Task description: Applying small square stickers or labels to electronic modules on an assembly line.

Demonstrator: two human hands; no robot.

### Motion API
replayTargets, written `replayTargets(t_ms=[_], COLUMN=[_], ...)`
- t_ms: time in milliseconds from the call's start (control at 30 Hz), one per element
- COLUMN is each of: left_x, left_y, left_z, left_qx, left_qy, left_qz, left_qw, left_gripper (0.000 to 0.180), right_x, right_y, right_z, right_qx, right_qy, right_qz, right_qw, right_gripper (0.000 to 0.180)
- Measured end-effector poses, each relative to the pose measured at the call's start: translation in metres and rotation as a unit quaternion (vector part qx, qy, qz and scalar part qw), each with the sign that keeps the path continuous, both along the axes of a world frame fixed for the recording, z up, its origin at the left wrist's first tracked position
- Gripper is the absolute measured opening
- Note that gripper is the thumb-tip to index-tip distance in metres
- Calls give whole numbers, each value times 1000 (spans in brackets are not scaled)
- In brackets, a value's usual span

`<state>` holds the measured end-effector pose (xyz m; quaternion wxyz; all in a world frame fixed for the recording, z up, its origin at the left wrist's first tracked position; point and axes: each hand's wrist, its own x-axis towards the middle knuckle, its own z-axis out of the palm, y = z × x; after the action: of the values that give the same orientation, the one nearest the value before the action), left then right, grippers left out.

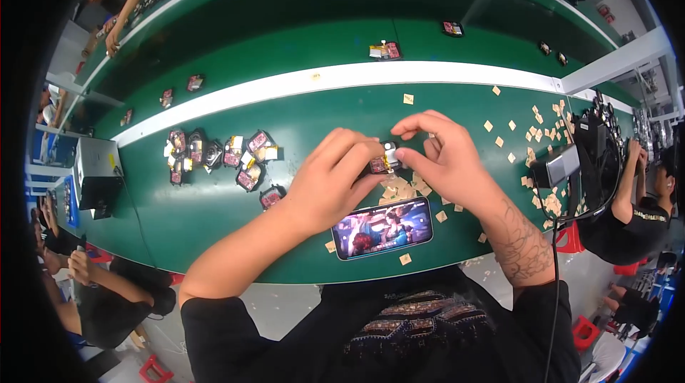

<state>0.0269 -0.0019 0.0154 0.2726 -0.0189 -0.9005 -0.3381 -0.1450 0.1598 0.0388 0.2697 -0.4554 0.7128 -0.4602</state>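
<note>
My left hand is closed on a small black electronic module with a red circuit board and a yellow piece. Its fingers hide much of the module. My right hand faces it from the right, index finger and thumb apart. The right thumb tip lies at the module's white part; whether it presses on it I cannot tell. Below the hands is a heap of small tan square pieces. A phone playing a colourful video lies just in front of my body.
Similar modules lie in a group on the green table at left. Scattered tan squares and a black boxy device with cables are at right. A white rail crosses behind. Co-workers sit around, one at the right.
</note>
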Motion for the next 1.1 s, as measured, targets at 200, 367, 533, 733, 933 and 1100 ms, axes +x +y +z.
replayTargets(t_ms=[200,367,533,733,933,1100], left_x=[-9,-33,-72,-119,-154,-179], left_y=[14,6,-11,-120,-133,-82], left_z=[33,35,27,-11,-17,2], left_qx=[112,279,292,99,-277,-130], left_qy=[-71,-124,-205,-121,-149,-141], left_qz=[7,-12,-7,220,280,23], left_qw=[991,952,934,963,907,981], left_gripper=[43,29,21,20,32,60], right_x=[-10,-7,-29,-47,-61,-62], right_y=[9,9,8,10,18,17], right_z=[0,7,-12,-21,-36,-28], right_qx=[1,-53,-75,-64,-105,-59], right_qy=[-155,-148,-98,75,95,114], right_qz=[24,-31,-69,-118,-96,-95], right_qw=[988,987,990,988,985,987], right_gripper=[18,13,21,27,10,17])
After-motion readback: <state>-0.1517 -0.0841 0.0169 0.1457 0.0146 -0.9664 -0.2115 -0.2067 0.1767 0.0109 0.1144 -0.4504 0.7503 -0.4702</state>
